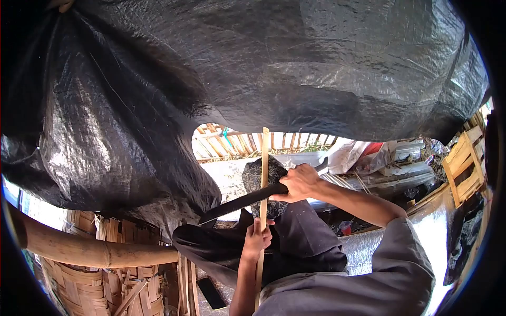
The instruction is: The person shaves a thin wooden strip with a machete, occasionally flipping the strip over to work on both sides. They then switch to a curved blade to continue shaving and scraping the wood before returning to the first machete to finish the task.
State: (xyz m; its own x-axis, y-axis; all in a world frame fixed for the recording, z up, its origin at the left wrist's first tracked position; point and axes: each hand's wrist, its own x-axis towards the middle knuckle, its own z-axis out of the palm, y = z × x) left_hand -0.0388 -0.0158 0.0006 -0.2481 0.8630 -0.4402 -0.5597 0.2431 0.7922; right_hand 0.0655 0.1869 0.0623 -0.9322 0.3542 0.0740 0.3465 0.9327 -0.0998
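Observation:
My left hand (255, 239) is closed round a long, pale bamboo strip (264, 158), which stands nearly upright in this view, running from my lap up past my knee. My right hand (300, 183) grips a long dark knife (240, 203) that slants down to the left. The knife crosses the strip just above my left hand, overlapping it here. Behind the strip, a dark patterned cloth (253, 176) lies over my knee. My dark trousers (311, 234) spread below both hands.
A black tarpaulin (253, 68) hangs low across the top and left. A thick bamboo pole (100, 250) juts in from the left above woven bamboo baskets (79, 287). A phone (212, 293) lies on the floor. At the right are a red cup (345, 227) and a wooden crate (465, 166).

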